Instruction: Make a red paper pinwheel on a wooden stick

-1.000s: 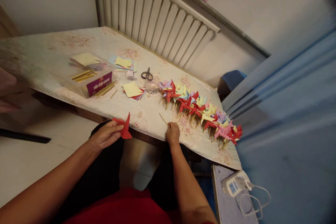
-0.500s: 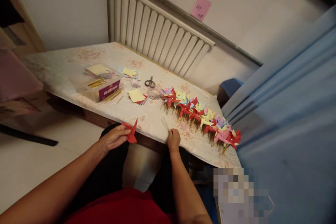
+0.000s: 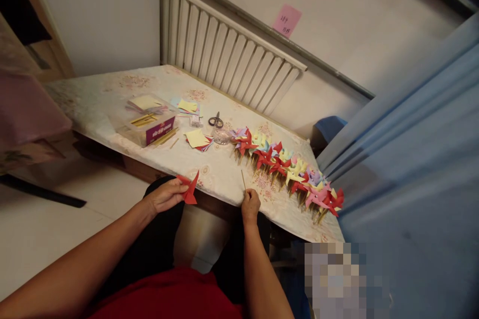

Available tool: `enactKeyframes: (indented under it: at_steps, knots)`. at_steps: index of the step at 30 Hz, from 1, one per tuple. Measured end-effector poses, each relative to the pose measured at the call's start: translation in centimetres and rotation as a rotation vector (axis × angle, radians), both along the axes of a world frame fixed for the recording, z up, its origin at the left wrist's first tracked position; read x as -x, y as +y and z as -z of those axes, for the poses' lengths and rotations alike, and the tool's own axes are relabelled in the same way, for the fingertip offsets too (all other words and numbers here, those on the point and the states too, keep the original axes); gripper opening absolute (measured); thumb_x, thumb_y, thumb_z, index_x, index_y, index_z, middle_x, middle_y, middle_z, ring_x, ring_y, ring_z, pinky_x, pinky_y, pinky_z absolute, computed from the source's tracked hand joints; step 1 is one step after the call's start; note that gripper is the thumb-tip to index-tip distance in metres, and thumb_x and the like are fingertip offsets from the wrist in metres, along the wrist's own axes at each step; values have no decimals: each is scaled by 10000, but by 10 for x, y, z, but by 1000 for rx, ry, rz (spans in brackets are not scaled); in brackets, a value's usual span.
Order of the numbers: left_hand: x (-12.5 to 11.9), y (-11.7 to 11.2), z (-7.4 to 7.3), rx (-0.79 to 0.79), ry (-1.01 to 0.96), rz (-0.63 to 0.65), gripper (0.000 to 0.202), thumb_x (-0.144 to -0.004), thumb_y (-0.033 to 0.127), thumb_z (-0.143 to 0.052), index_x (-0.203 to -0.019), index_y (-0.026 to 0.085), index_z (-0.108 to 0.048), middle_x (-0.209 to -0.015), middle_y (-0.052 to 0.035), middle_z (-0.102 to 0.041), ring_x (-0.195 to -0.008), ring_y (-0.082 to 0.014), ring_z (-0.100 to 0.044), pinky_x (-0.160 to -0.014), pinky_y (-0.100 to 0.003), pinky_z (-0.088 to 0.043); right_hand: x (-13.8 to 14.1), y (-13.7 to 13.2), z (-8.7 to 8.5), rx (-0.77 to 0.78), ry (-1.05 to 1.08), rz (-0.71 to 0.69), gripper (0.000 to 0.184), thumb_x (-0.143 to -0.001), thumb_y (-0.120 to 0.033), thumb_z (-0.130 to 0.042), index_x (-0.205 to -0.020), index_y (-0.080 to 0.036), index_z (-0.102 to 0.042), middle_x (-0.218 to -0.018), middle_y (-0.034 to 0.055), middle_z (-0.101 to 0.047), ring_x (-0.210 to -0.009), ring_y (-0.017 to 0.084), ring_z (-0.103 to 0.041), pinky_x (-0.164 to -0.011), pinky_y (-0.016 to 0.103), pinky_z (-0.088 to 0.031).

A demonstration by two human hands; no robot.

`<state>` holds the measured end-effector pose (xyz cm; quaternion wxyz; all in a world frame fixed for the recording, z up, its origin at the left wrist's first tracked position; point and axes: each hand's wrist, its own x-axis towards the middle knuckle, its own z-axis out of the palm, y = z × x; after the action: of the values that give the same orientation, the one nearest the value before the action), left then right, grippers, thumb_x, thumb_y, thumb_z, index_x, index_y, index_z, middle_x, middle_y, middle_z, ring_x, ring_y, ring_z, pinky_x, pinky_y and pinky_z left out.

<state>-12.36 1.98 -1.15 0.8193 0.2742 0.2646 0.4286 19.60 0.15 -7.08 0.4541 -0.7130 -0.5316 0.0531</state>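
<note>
Between the fingers of my left hand (image 3: 167,196) is a folded red paper pinwheel (image 3: 191,191), held just off the table's front edge. My right hand (image 3: 250,205) is closed around the lower end of a thin wooden stick (image 3: 243,179), which points up and away over the table edge. The stick and the red paper are apart. To the right of my right hand, finished pinwheels (image 3: 280,164) in red, yellow, pink, purple and blue stand in a long dense cluster on their sticks.
On the flowered tablecloth (image 3: 130,82) lie a clear box (image 3: 138,134) of sticks and paper, a stack of cut paper squares (image 3: 197,138), scissors (image 3: 216,120) and a clear dish (image 3: 222,136). A radiator (image 3: 224,45) runs behind; a blue curtain (image 3: 407,159) hangs at right.
The stick in my right hand has turned more upright, and that hand has shifted slightly down. My left hand still holds the red paper. The view has tilted a little.
</note>
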Motion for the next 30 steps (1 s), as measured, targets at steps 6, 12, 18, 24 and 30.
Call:
enactKeyframes:
  at_steps: [6, 12, 18, 24, 30]
  knots:
    - [1, 4, 8, 14, -59, 18, 239, -609, 98, -868, -819, 96, -753, -771, -97, -764, -705, -170, -720, -708, -236, -571, -2, 0, 2, -12, 35, 6, 196, -828, -304, -438, -796, -197, -598, -801, 79, -663, -810, 233, -592, -798, 331, -433]
    - [1, 5, 10, -2, -76, 33, 225, -634, 98, -854, -836, 95, -755, -784, -96, -767, -693, -155, -712, -712, -230, -570, -2, -1, 2, -12, 53, 3, 203, -825, -314, -447, -806, -197, -612, -804, 79, -675, -813, 234, -598, -796, 329, -433]
    - [1, 4, 9, -6, -52, 26, 211, -639, 110, -849, -824, 91, -750, -779, -109, -765, -722, -177, -723, -723, -246, -571, -1, -1, 2, -1, 57, 0, 217, -832, -321, -448, -806, -196, -624, -810, 82, -682, -810, 232, -598, -803, 332, -435]
    - [1, 4, 10, -1, -50, 19, 227, -632, 121, -860, -834, 99, -760, -787, -103, -766, -716, -164, -717, -721, -232, -569, -2, -1, 3, 8, 54, -1, 203, -820, -310, -463, -805, -196, -630, -807, 82, -685, -799, 231, -597, -794, 333, -434]
    - [1, 5, 10, 5, -45, 20, 240, -620, 127, -871, -835, 95, -767, -784, -104, -768, -724, -169, -720, -706, -222, -565, -2, -1, 3, 10, 48, -7, 206, -828, -319, -462, -805, -198, -627, -807, 78, -682, -795, 228, -597, -792, 329, -436]
